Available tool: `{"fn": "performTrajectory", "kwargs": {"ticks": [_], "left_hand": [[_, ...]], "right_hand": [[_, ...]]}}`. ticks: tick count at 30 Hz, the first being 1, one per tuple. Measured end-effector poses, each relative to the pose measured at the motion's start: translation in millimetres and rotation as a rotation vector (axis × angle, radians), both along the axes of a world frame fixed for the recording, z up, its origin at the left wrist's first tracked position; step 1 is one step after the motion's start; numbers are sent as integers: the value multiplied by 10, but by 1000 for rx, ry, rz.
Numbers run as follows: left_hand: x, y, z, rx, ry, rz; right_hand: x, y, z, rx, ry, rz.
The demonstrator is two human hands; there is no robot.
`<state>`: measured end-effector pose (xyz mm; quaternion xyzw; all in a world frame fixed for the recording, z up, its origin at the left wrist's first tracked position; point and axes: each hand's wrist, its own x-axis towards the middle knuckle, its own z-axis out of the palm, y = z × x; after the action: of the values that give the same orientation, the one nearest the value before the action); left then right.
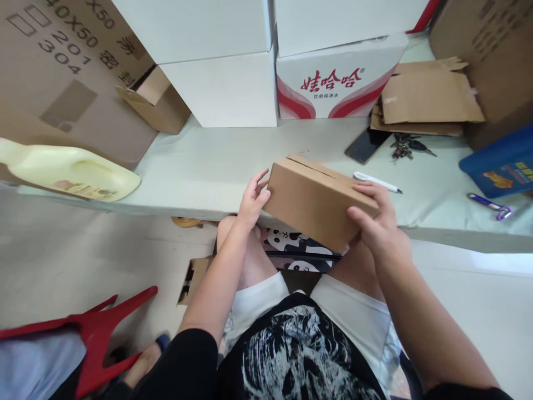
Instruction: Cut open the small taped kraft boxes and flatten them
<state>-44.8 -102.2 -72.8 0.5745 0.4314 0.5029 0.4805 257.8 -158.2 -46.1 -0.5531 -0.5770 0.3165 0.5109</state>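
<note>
A closed brown cardboard box (pixel 310 203) is held tilted above the front edge of the table, over my lap. A narrow slit runs along its upper face, where the flaps meet. My right hand (pixel 378 222) grips its right end, thumb on the near side and fingers over the top. At the opposite end, my left hand (pixel 252 200) is against the corner with its thumb and fingers curved round it. Just behind my right fingers lies a white pen (pixel 377 181).
White cartons (pixel 220 86) and a red-and-white carton (pixel 333 83) stand along the back. A phone (pixel 367 145), keys (pixel 406 145) and flattened cardboard (pixel 431 94) lie right, with a purple razor-like item (pixel 491 205). A pale yellow bottle (pixel 75 169) lies left; a red chair (pixel 95 333) stands below.
</note>
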Motion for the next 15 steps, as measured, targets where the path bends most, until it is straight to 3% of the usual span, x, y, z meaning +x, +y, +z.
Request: {"fn": "performTrajectory", "kwargs": {"ticks": [4,8,11,15], "left_hand": [[-75,-184,163,-192,-151,-253],[-34,-300,321,-257,-211,-364],[6,-303,377,-263,-151,-279],[27,-285,443,-300,-6,-221]], "right_hand": [[8,-121,115,-552,483,50],[-71,-191,103,-852,690,64],[-131,-188,42,-916,767,135],[-161,-167,-4,-840,764,312]]}}
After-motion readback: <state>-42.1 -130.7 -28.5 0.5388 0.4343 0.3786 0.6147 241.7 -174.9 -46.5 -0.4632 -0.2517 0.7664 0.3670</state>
